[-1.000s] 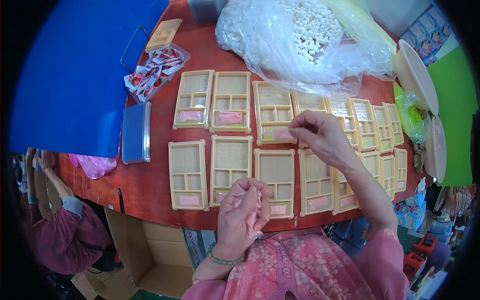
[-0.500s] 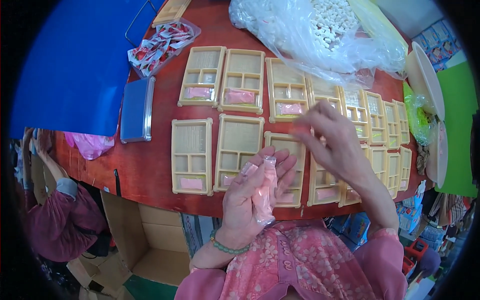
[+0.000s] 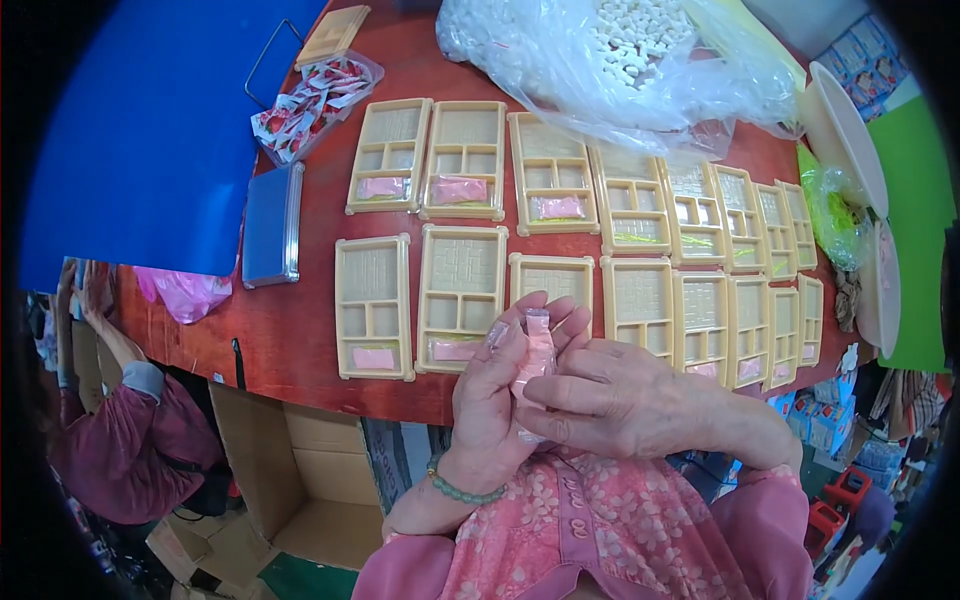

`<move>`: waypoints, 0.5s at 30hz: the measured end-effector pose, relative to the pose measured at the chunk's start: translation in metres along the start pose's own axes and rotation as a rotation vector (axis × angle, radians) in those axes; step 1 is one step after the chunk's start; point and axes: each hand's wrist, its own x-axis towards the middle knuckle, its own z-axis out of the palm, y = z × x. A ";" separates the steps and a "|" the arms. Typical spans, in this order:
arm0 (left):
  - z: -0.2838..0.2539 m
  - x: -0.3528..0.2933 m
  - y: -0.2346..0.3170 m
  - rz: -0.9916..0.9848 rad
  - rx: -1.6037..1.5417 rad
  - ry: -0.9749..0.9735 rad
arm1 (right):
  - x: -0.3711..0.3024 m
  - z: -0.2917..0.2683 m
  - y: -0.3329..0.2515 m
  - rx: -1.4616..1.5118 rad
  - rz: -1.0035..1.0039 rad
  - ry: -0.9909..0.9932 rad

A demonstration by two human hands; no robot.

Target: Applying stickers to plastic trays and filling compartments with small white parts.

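Cradling a pink packet in its grip, the left hand faces palm-up; the right hand curls across, whether pinching I cannot tell.

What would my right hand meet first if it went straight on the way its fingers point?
Most likely the pink packet in your left hand. Your right hand looks very close to the packet or touching it; depth is unclear here.
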 end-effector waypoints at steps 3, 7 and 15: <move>0.000 0.002 -0.005 0.001 -0.021 0.030 | -0.010 0.002 -0.003 0.238 0.075 0.084; -0.002 0.001 -0.013 0.051 0.071 0.091 | -0.020 -0.005 0.005 0.542 0.292 0.383; 0.005 -0.006 -0.026 0.027 0.503 0.010 | -0.046 0.002 0.013 1.270 0.800 0.529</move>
